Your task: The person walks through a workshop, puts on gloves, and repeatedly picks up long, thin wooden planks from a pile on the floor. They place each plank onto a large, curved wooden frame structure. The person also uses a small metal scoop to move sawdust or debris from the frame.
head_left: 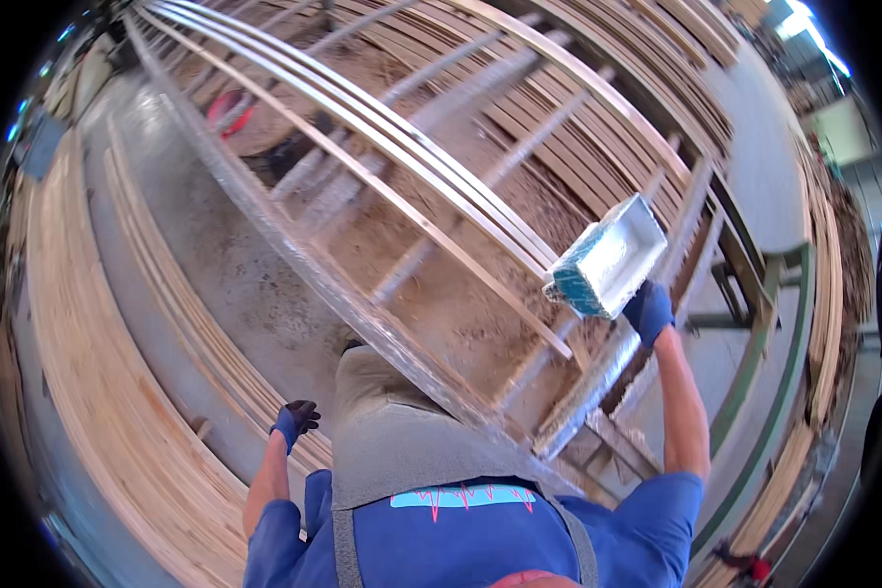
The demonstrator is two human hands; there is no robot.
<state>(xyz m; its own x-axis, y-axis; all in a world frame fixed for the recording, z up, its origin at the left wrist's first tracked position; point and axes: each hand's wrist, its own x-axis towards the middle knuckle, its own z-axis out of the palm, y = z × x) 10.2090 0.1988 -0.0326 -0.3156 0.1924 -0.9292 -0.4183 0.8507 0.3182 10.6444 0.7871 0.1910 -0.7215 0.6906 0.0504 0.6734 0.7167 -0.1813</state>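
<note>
My right hand (649, 312), in a blue glove, grips the near side of an open box (629, 257), white inside and teal with white smears outside. The box is held tilted over the rack, against the near ends of several long white-coated wood strips (392, 125). Whether the strips' ends enter it, I cannot tell. A bare wood strip (402, 201) lies across the rack bars in front of the white ones. My left hand (296, 421), in a blue and dark glove, hangs at my left side with its fingers apart and nothing in them, above a stack of thin wood strips.
The white-crusted metal rack (318, 284) runs diagonally past my legs, with crossbars over a dusty floor. Wide boards (108, 333) lie to the left, beside thin strips (191, 323). More lumber (559, 147) lies beyond the rack. A green metal frame (755, 402) stands at the right.
</note>
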